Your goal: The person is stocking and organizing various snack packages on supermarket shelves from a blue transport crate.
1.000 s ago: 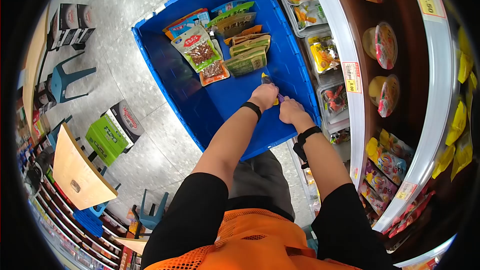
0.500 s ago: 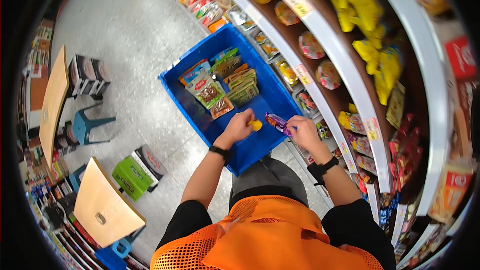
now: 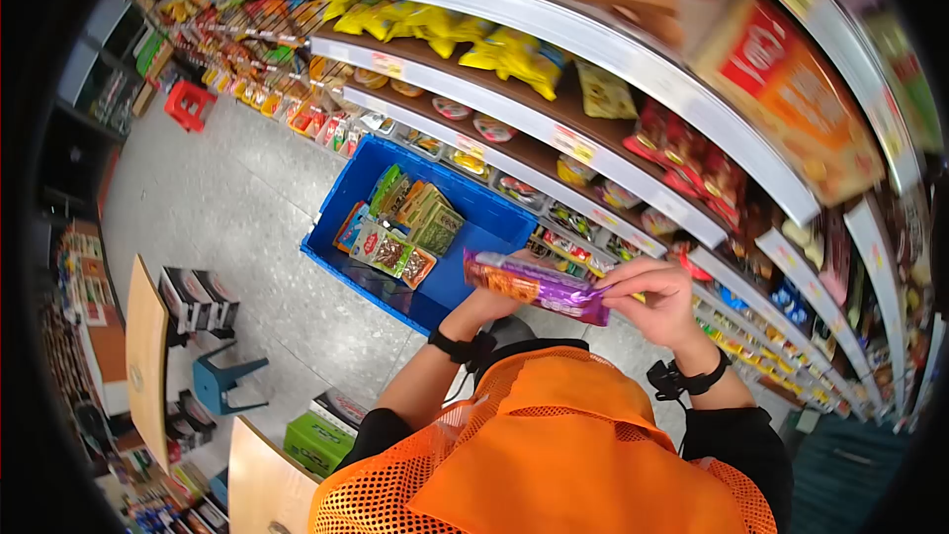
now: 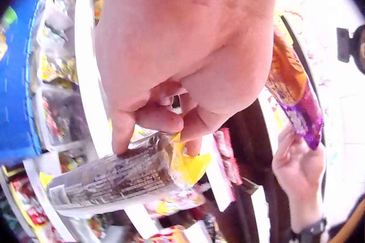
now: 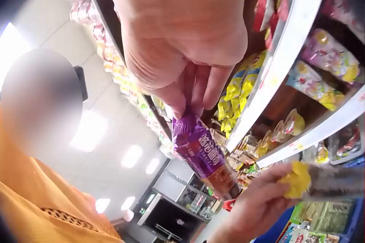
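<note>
My right hand [image 3: 654, 299] pinches one end of a purple snack packet [image 3: 539, 289], which stretches leftward above the blue crate [image 3: 371, 309]. In the right wrist view the purple packet [image 5: 202, 152] hangs from the fingertips of my right hand [image 5: 188, 38]. My left hand [image 3: 486, 305] is partly behind that packet in the head view. The left wrist view shows my left hand [image 4: 188, 55] pinching the yellow end of a second, dark packet with printed text [image 4: 114, 177]. Several snack bags [image 3: 381, 249] stand and lie in the crate's left part.
Shelves [image 3: 514, 99] of snacks with price tags curve along the far side and right. Left of the crate are wooden tables [image 3: 148, 366], a teal stool [image 3: 229, 382], boxes [image 3: 198, 299] and a red stool [image 3: 188, 106] farther back.
The purple packet has been raised from the crate toward the body, and both hands have come up with it. The view has turned toward the shelves.
</note>
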### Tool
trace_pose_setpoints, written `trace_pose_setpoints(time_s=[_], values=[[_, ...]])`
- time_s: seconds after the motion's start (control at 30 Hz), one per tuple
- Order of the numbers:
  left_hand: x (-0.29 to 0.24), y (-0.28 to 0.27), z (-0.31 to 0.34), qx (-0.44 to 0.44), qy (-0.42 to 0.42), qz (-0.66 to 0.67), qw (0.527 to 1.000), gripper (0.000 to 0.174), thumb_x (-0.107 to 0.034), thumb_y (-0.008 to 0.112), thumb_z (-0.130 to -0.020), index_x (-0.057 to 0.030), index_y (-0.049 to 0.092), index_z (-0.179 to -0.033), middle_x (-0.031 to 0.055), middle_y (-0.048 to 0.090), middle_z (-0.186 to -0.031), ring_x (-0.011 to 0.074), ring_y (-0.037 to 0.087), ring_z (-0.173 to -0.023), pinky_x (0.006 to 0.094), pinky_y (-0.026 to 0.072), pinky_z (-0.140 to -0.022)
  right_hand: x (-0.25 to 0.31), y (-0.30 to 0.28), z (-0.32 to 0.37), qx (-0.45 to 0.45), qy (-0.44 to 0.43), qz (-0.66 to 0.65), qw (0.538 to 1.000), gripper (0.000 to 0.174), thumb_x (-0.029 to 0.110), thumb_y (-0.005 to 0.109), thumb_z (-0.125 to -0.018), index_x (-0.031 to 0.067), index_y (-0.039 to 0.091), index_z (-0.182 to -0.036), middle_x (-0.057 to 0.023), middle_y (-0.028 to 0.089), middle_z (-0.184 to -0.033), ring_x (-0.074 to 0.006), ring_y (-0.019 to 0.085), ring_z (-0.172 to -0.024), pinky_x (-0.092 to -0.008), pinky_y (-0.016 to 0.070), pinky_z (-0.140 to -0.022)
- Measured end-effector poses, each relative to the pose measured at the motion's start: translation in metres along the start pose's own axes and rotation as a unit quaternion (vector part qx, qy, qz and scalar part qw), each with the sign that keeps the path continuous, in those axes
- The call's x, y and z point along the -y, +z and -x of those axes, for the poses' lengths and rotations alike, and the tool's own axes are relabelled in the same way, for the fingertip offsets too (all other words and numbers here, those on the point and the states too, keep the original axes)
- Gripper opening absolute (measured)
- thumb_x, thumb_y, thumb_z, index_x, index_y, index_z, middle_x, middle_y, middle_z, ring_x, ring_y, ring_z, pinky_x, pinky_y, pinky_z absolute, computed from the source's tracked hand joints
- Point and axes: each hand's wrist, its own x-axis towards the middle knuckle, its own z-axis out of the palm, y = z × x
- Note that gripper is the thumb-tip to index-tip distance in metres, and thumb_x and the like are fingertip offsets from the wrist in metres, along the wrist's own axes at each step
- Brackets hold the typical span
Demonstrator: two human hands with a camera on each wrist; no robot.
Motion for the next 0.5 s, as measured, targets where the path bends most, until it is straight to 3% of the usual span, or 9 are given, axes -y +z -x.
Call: trace_pose_setpoints(time_s=[0.07,0.17,0.23,0.27,0.3,0.37,0.4,0.5], values=[[-0.028,0.029,-0.023,0.097,0.038,0.073,0.992,0.025,-0.008,0.069,-0.090,-0.0017,0.070,-0.114,0.0111,0.067,-0.100,0.0226,0.060,-0.089,0.0354,0.0478,-0.079,-0.010,-0.029,0.054,-0.065,0.029,-0.061,0.996,0.016,-0.014,0.074,-0.078,-0.0032,0.076,-0.089,-0.0148,0.073,-0.101,-0.0213,0.070,-0.090,-0.0307,0.0565,-0.081],[-0.036,0.113,-0.036,0.146,0.046,0.010,0.988,0.027,-0.009,0.070,-0.089,-0.0010,0.070,-0.114,0.0122,0.067,-0.099,0.0229,0.060,-0.088,0.0345,0.0469,-0.078,-0.024,-0.074,0.151,-0.168,0.074,-0.139,0.973,0.018,-0.016,0.072,-0.079,-0.0042,0.073,-0.093,-0.0145,0.070,-0.106,-0.0206,0.068,-0.093,-0.0295,0.0563,-0.083],[-0.056,0.170,-0.043,0.179,0.099,0.107,0.973,0.043,-0.031,0.071,-0.086,0.0000,0.069,-0.116,0.0146,0.066,-0.099,0.0253,0.057,-0.086,0.0356,0.0448,-0.077,-0.028,-0.097,0.214,-0.220,0.085,-0.168,0.957,0.018,-0.016,0.071,-0.080,-0.0045,0.073,-0.093,-0.0130,0.069,-0.105,-0.0198,0.067,-0.094,-0.0300,0.0557,-0.085],[-0.060,0.199,-0.044,0.210,0.107,0.109,0.966,0.030,-0.012,0.066,-0.087,-0.0011,0.069,-0.115,0.0138,0.066,-0.101,0.0273,0.057,-0.087,0.0386,0.0459,-0.078,-0.025,-0.105,0.245,-0.249,0.088,-0.172,0.949,0.016,-0.014,0.070,-0.081,-0.0044,0.073,-0.093,-0.0120,0.068,-0.105,-0.0191,0.066,-0.096,-0.0305,0.0555,-0.085],[-0.070,0.228,-0.044,0.241,0.106,0.112,0.958,0.030,-0.012,0.066,-0.087,-0.0011,0.069,-0.115,0.0138,0.066,-0.101,0.0273,0.057,-0.087,0.0386,0.0459,-0.078,-0.023,-0.114,0.278,-0.279,0.084,-0.174,0.941,0.016,-0.014,0.070,-0.081,-0.0044,0.073,-0.093,-0.0120,0.068,-0.105,-0.0191,0.066,-0.096,-0.0305,0.0555,-0.085],[-0.093,0.288,-0.041,0.282,0.034,-0.019,0.959,0.013,-0.002,0.063,-0.089,-0.0006,0.064,-0.102,0.0084,0.058,-0.090,0.0226,0.058,-0.087,0.0323,0.0462,-0.077,-0.021,-0.129,0.344,-0.348,0.111,-0.207,0.908,0.014,-0.012,0.069,-0.083,-0.0039,0.073,-0.094,-0.0119,0.069,-0.106,-0.0194,0.066,-0.097,-0.0314,0.0554,-0.085],[-0.068,0.322,-0.032,0.277,0.065,-0.002,0.959,0.010,-0.001,0.060,-0.090,-0.0015,0.059,-0.100,0.0075,0.055,-0.092,0.0213,0.056,-0.086,0.0322,0.0461,-0.077,-0.011,-0.136,0.374,-0.385,0.115,-0.235,0.885,0.012,-0.009,0.069,-0.083,-0.0035,0.073,-0.093,-0.0115,0.069,-0.106,-0.0194,0.066,-0.097,-0.0317,0.0555,-0.085],[-0.111,0.400,-0.048,0.372,0.066,-0.010,0.926,0.010,-0.001,0.058,-0.092,-0.0018,0.060,-0.102,0.0068,0.055,-0.093,0.0213,0.056,-0.086,0.0319,0.0461,-0.077,0.011,-0.158,0.450,-0.455,0.113,-0.212,0.858,0.012,-0.008,0.070,-0.082,-0.0036,0.073,-0.093,-0.0122,0.069,-0.105,-0.0196,0.066,-0.096,-0.0318,0.0556,-0.085]])
